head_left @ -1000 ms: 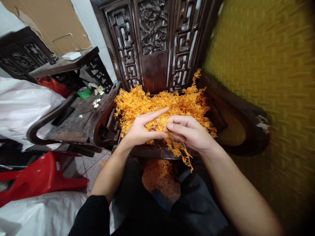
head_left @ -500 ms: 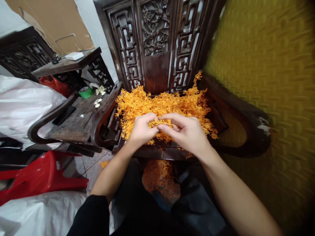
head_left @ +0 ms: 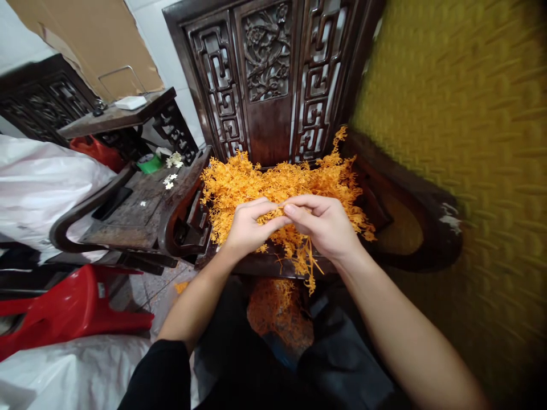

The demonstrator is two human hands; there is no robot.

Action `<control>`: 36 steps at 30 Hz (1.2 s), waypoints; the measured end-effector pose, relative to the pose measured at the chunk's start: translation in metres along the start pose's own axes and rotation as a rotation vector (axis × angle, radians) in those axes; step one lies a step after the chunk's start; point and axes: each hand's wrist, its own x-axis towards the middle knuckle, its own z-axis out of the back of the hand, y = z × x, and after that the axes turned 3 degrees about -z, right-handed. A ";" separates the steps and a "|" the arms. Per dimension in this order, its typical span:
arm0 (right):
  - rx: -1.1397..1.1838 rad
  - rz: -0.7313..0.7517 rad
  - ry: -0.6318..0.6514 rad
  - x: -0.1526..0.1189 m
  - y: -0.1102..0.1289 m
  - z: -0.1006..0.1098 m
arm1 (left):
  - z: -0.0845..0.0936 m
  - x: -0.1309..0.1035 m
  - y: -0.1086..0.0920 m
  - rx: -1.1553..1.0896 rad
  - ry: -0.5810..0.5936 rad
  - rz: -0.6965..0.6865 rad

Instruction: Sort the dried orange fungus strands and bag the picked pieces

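A heap of orange plastic flower-like pieces [head_left: 277, 182] covers the seat of a dark carved wooden chair [head_left: 269, 128]. Over its front part, my left hand [head_left: 252, 225] and my right hand [head_left: 322, 222] meet at the fingertips. Both hands are closed in a pinch on orange pieces. A bunch of orange sprigs [head_left: 305, 262] hangs below my right hand, past the seat's front edge. My fingers partly hide the pieces between them.
At the left, a wooden side seat holds green tape [head_left: 149, 163] and small white flower pieces [head_left: 170, 181]. A red plastic stool [head_left: 72, 307] and white sacks [head_left: 43, 182] lie further left. A yellow textured surface [head_left: 461, 114] fills the right.
A bunch of orange sprigs now dangles below my right hand. My right fingers have curled closer to the left fingertips, and the view has shifted slightly.
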 end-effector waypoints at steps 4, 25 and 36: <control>-0.033 0.022 -0.099 0.000 -0.002 0.001 | -0.002 -0.001 -0.007 0.130 -0.003 -0.071; 0.128 0.008 -0.010 0.007 0.005 0.009 | -0.004 -0.002 -0.005 -0.519 0.015 0.443; 0.212 -0.012 0.043 0.005 0.000 -0.003 | -0.003 -0.002 -0.003 -0.697 0.016 0.512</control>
